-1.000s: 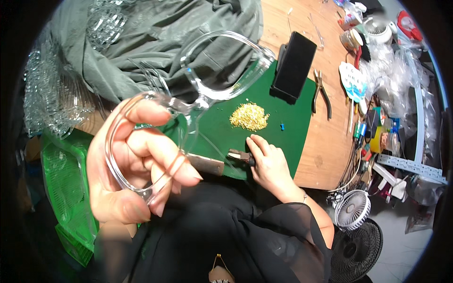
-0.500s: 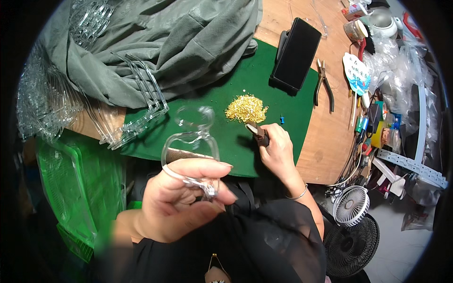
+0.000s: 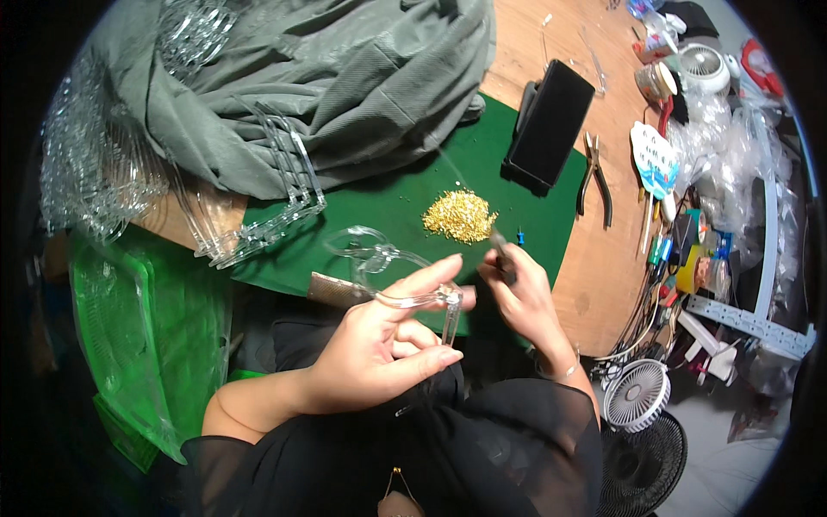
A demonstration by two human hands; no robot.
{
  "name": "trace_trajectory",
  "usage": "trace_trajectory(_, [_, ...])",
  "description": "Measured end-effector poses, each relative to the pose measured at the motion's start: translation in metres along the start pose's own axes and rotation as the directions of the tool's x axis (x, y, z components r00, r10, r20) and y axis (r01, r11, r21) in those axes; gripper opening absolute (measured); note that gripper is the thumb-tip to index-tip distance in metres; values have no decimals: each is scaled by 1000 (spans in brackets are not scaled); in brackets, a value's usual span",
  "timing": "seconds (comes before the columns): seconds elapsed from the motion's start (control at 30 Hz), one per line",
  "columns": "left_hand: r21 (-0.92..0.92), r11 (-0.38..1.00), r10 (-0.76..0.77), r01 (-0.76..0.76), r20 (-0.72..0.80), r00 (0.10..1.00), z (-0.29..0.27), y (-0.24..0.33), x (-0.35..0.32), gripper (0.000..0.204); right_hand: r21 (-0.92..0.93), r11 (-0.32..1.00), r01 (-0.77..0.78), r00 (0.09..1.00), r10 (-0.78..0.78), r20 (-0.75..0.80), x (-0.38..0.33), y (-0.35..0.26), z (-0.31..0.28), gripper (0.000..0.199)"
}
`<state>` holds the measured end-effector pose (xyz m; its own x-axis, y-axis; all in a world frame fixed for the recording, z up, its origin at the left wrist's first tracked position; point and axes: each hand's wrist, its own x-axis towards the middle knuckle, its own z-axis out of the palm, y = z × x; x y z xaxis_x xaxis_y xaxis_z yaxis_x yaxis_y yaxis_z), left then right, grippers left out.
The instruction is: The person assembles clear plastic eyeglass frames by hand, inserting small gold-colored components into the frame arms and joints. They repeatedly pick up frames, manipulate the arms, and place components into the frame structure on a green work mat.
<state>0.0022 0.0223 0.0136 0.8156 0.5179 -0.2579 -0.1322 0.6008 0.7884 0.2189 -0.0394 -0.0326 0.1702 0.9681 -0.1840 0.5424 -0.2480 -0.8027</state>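
My left hand (image 3: 379, 349) grips a clear plastic eyeglass-shaped frame (image 3: 379, 258) by one arm, holding it over the near edge of a green mat (image 3: 379, 198). My right hand (image 3: 521, 297) pinches a thin dark tool (image 3: 500, 250) whose tip points at a small heap of tiny gold parts (image 3: 459, 215) on the mat. The two hands almost touch at the end of the frame's arm (image 3: 450, 302). A flat brown strip (image 3: 336, 290) lies under the frame.
A grey cloth (image 3: 310, 77) covers the mat's far left. Stacks of clear plastic frames (image 3: 267, 198) lie beside a green tray (image 3: 146, 336). A black phone (image 3: 550, 122), pliers (image 3: 594, 177), small fans (image 3: 637, 395) and cluttered supplies sit at right.
My left hand has lowered the clear frame from close to the camera down to the mat's near edge. My right hand with the tool has moved in beside it.
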Motion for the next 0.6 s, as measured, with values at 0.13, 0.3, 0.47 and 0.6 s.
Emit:
trace_trajectory(0.13, [-206, 955, -203, 214, 71, 977, -1, 9, 3, 73, 235, 941, 243, 970, -233, -68, -14, -37, -5, 19])
trace_trajectory(0.3, [-262, 944, -184, 198, 78, 980, 6, 7, -1, 74, 194, 740, 644, 762, -600, -243, -6, -54, 13, 22])
trace_trajectory(0.47, [-256, 945, -174, 203, 132, 976, 2, 4, -1, 75, 230, 684, 692, 721, -636, -275, -6, -47, 17, 15])
trace_trajectory(0.6, [-273, 942, -158, 193, 145, 977, 1, 0, -4, 75, 318, 657, 683, 730, -612, -305, -8, -44, 24, 14])
